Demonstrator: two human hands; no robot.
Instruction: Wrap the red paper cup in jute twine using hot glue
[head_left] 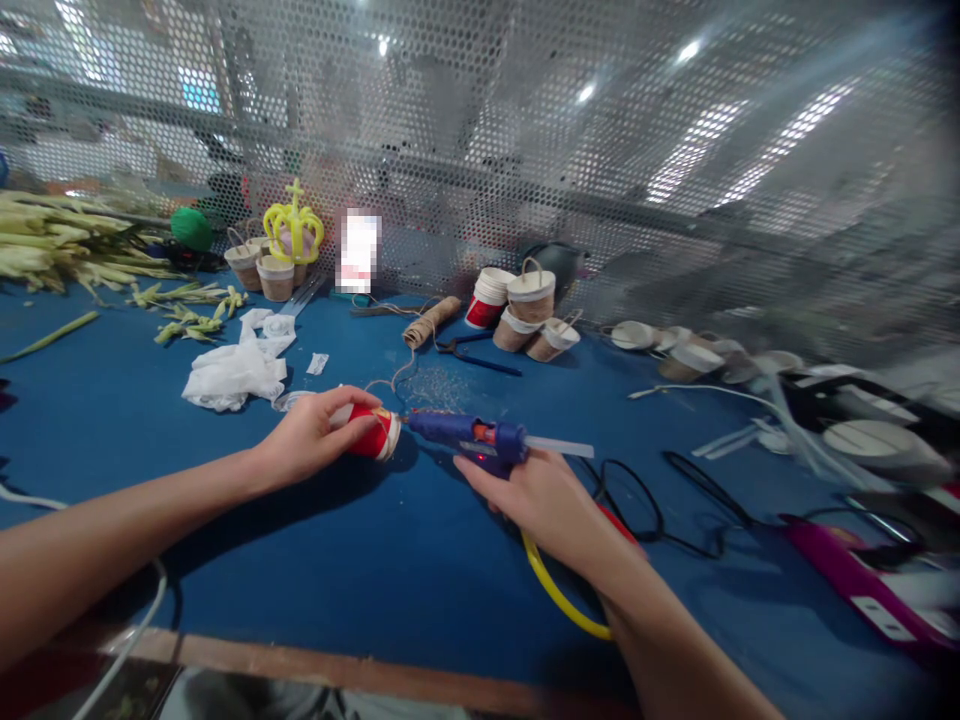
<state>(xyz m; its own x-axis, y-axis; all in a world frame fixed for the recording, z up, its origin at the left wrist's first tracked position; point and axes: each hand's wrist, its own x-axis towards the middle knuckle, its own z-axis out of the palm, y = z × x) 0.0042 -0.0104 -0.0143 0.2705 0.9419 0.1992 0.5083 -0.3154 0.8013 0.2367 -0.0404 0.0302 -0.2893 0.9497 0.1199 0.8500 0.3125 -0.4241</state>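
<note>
My left hand is closed around a small red paper cup, which lies tilted on its side with its white rim towards the right. In my right hand is a blue hot glue gun, its orange trigger area and a red light showing. A clear glue stick sticks out of its back end. The nozzle points left and is at the cup's rim; whether it touches cannot be told. A thin twine strand runs from a twine roll down towards the cup.
Pliers lie behind the glue gun. Twine-wrapped cups and stacked red cups stand at the back. Crumpled white plastic lies left. Black cable and a purple power strip are right. A perforated metal screen closes the back.
</note>
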